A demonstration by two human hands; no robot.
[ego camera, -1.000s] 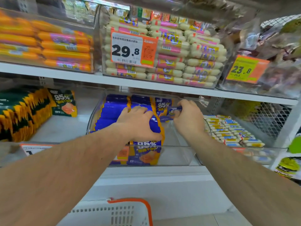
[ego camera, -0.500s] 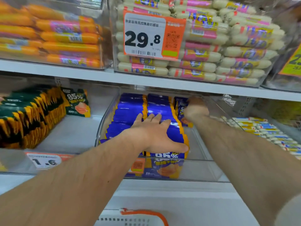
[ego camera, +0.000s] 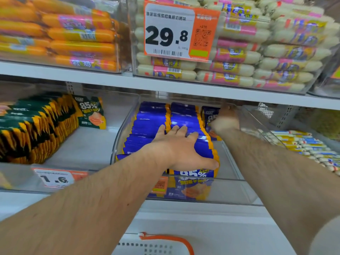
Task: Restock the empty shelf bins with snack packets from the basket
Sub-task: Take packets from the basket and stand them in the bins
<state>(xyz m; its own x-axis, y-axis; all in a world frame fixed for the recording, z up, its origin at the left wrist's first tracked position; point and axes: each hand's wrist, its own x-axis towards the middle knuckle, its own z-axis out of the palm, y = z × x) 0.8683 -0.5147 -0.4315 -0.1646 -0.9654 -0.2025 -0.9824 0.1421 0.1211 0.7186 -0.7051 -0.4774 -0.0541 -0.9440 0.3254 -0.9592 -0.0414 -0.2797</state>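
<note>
The left hand (ego camera: 181,146) lies flat with straight fingers on the 2 rows of blue packets (ego camera: 149,126) in the clear bin (ego camera: 237,192), thumb at the front packet's top edge. The right hand (ego camera: 224,120) reaches to the bin's back right corner by an upright blue packet (ego camera: 208,115); blur hides its fingers, so I cannot tell its grip. The white basket (ego camera: 152,245) is cut off at the bottom edge; only its rim and orange handle show
</note>
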